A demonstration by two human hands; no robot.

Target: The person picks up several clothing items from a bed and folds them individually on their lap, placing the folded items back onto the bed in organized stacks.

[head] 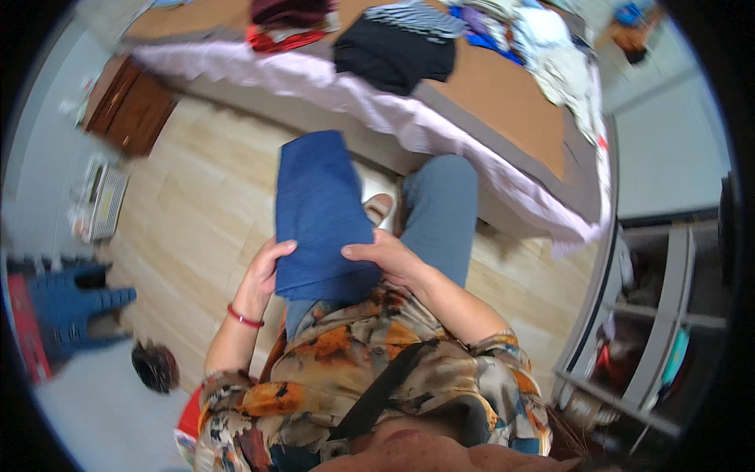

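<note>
A folded dark blue cloth garment (pixel 321 206) lies over my lap, its far end reaching out toward the bed. My left hand (pixel 266 265) grips its left edge, thumb on top and fingers beneath. On the opposite edge, my right hand (pixel 392 256) holds the cloth the same way, with the thumb laid over it. The fingers under the fabric are hidden. Beyond the garment, a black folded garment (pixel 395 56) rests at the bed's near edge, beside a striped one (pixel 413 17).
The bed (pixel 507 106) carries a dark red and red stack (pixel 289 23) and a loose heap of clothes (pixel 548 53). A wooden cabinet (pixel 133 106), a white basket (pixel 106 200) and blue plastic stools (pixel 76 307) stand at left. Open shelves (pixel 660 318) are at right.
</note>
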